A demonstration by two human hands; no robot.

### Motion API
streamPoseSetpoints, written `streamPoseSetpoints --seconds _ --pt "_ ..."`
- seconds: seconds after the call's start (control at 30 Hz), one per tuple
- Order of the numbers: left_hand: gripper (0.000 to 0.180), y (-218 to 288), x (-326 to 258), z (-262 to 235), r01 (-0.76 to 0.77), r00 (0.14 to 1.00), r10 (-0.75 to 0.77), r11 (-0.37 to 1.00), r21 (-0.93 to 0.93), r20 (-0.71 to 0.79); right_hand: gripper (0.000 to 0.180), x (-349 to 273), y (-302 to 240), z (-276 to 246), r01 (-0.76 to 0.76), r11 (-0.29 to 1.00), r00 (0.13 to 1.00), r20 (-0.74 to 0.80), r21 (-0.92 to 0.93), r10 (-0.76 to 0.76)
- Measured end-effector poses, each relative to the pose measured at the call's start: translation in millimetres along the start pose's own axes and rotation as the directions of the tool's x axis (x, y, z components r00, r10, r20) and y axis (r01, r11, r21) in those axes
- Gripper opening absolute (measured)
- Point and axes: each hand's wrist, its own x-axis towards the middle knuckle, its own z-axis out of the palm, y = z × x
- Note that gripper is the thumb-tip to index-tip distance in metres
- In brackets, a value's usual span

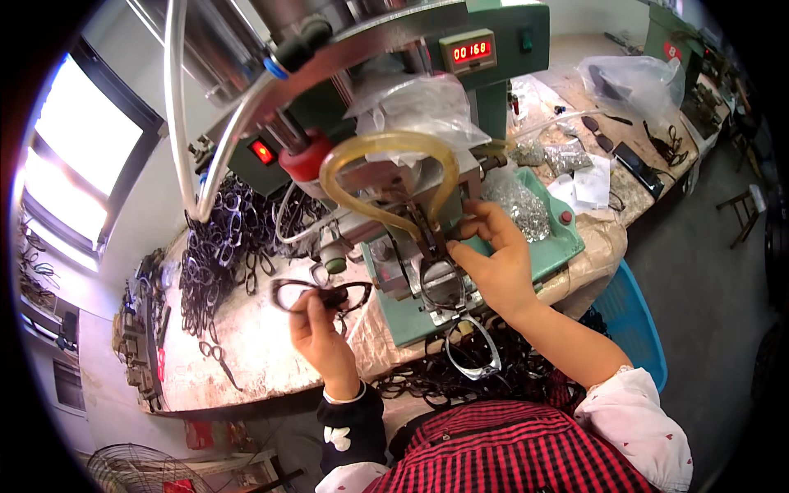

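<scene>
My left hand (pixel 320 337) pinches a dark eyeglass frame (pixel 335 297) by its middle, above the bench and left of a green-based press (pixel 403 324). A grey eyeglass frame (pixel 477 374) hangs at the front of the press, one rim up against the tooling and the other lower down. My right hand (pixel 500 267) is at the tooling beside it. Its thumb and forefinger are closed together there, and whatever lies between them is too small to make out. A yellowish tube (pixel 390 141) loops above the tooling.
Dark frames pile up at the left (pixel 218 238) and in my lap (pixel 419 374). Small metal parts lie in a clear bag (pixel 526 214) on the press base. A blue basket (pixel 637 316) stands at the right. Loose glasses, papers and a plastic bag (pixel 633 82) lie farther back.
</scene>
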Motion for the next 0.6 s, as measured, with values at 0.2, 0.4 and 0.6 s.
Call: streamPoseSetpoints --seconds 0.2,0.4,0.6 --pt "0.012 72.6 25.1 77.9 -0.551 0.780 0.480 0.831 0.077 0.402 0.044 -2.4 -8.0 8.2 -0.140 0.962 0.990 0.057 0.235 0.131" --pt "0.014 79.9 5.3 79.9 -0.619 0.715 0.514 0.781 0.088 0.474 0.048 -28.3 -33.5 -0.9 -0.037 0.998 0.989 0.146 0.049 0.030" --pt "0.042 41.3 -12.9 84.0 -0.884 0.243 0.423 0.468 0.019 0.873 0.029 -14.6 29.4 -93.4 0.010 0.766 1.000 0.015 -0.643 0.000"
